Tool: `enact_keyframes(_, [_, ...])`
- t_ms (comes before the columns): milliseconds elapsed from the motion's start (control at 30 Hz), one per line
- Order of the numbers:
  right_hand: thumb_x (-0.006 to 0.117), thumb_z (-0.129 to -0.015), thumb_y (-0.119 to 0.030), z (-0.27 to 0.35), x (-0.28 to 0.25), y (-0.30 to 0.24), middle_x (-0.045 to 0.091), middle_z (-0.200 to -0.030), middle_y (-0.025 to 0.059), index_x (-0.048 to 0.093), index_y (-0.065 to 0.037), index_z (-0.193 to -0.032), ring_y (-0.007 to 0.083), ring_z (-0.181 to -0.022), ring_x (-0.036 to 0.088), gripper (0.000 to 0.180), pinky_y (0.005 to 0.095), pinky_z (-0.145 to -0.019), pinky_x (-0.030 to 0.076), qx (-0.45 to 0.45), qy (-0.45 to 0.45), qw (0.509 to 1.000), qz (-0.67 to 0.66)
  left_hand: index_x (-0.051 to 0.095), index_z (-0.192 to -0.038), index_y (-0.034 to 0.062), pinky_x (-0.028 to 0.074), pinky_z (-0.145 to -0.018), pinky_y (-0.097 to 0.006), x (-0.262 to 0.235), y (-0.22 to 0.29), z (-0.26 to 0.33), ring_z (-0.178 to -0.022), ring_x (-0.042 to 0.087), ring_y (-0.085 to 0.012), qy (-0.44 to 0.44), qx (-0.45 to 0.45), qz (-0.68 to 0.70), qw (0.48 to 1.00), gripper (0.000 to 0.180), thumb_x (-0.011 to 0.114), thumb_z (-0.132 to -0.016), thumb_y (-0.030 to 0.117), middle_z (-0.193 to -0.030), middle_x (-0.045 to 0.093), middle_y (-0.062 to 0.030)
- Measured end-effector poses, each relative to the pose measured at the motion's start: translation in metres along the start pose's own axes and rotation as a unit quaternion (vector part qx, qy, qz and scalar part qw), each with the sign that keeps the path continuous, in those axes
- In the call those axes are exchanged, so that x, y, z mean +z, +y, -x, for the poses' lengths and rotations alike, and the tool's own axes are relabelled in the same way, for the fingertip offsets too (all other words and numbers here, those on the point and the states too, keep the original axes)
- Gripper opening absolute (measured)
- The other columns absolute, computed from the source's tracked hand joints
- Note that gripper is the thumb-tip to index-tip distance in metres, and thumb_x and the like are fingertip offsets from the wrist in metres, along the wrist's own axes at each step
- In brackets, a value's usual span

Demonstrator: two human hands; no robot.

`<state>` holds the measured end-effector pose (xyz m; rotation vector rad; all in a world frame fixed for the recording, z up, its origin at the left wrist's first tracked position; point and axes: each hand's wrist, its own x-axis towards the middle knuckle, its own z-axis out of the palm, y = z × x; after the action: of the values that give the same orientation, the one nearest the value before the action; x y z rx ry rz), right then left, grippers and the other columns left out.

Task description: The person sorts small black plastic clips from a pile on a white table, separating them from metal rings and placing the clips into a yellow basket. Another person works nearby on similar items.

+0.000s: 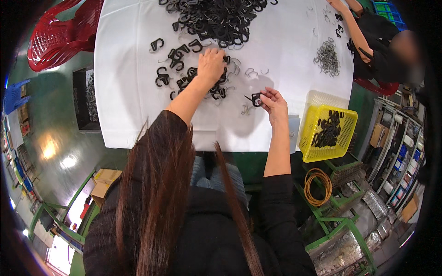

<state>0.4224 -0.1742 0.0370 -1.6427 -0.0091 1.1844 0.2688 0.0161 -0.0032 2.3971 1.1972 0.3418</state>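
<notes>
Between the thumb and fingers of my right hand [275, 106] is a small black plastic hook [256, 99], raised a little over the white-covered table [184, 131]. My left hand [211, 66] reaches down among loose black hooks [176, 57], left of the right hand. Its fingers are bent and closed, and their tips are partly hidden. One black piece [226, 60] lies against its finger side. Thin pale curved pieces [251, 72] lie on the cloth between my hands.
A large heap of black hooks [216, 20] covers the far middle. A yellow basket [307, 154] with black parts stands at the right edge, beyond a pile of small metal pieces [327, 60]. Another person's arm [354, 30] reaches in at far right. Red chairs [62, 39] flank the table.
</notes>
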Motion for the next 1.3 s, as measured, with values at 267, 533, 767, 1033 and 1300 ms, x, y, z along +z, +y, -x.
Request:
enact_keyframes(267, [0.066,-0.074,0.004,0.007,-0.005,-0.006,0.060,-0.101,0.0097,0.053,-0.001,-0.109,0.0157,-0.082,0.061,0.038,0.0256,-0.071,0.054,0.008,-0.007,0.999,-0.034,0.056,-0.113,0.0006,0.051,-0.068,-0.025,-0.031,-0.012,0.036,-0.081,0.060,-0.0115,-0.176,-0.294,0.648,0.680,0.033,0.062,-0.086,0.019,-0.091,0.062,-0.0023])
enact_keyframes(533, [0.067,-0.078,-0.009,0.001,0.061,-0.019,0.064,-0.087,0.0081,0.061,-0.001,-0.098,0.0189,-0.081,0.061,0.023,0.0316,-0.078,0.049,-0.222,-0.118,0.933,0.258,0.058,-0.108,0.0071,0.051,-0.079,-0.039,-0.009,0.031,0.099,-0.097,0.060,-0.0276,-0.196,-0.353,0.833,0.378,0.053,0.049,-0.087,0.055,-0.103,0.060,-0.0101])
enact_keyframes(767, [0.072,-0.071,-0.018,-0.074,0.154,-0.020,0.053,-0.103,0.0111,0.062,-0.008,-0.090,0.0307,-0.092,0.056,0.023,0.0419,-0.079,0.047,-0.371,-0.071,0.713,0.591,0.057,-0.107,0.0078,0.054,-0.065,-0.034,-0.043,-0.032,0.124,-0.085,0.065,-0.0243,-0.128,-0.395,0.796,0.440,0.036,0.052,-0.090,0.039,-0.096,0.063,-0.0094])
enact_keyframes(1033, [0.076,-0.067,-0.021,-0.072,0.149,-0.024,0.050,-0.106,0.0094,0.053,-0.011,-0.102,0.0300,-0.100,0.053,0.043,0.0409,-0.081,0.046,-0.275,-0.103,0.720,0.629,0.054,-0.114,0.0061,0.056,-0.070,-0.035,-0.085,-0.096,0.108,-0.097,0.062,-0.0272,-0.083,-0.378,0.799,0.460,0.040,0.047,-0.092,0.039,-0.105,0.061,-0.0108])
enact_keyframes(1300, [0.079,-0.065,-0.021,-0.072,0.159,-0.011,0.059,-0.094,0.0104,0.056,-0.008,-0.098,0.0272,-0.087,0.060,0.043,0.0373,-0.073,0.048,-0.243,-0.099,0.708,0.656,0.055,-0.116,0.0085,0.055,-0.071,-0.033,-0.098,-0.116,0.085,-0.091,0.064,-0.0226,-0.113,-0.360,0.782,0.496,0.038,0.044,-0.093,0.037,-0.101,0.062,-0.0108])
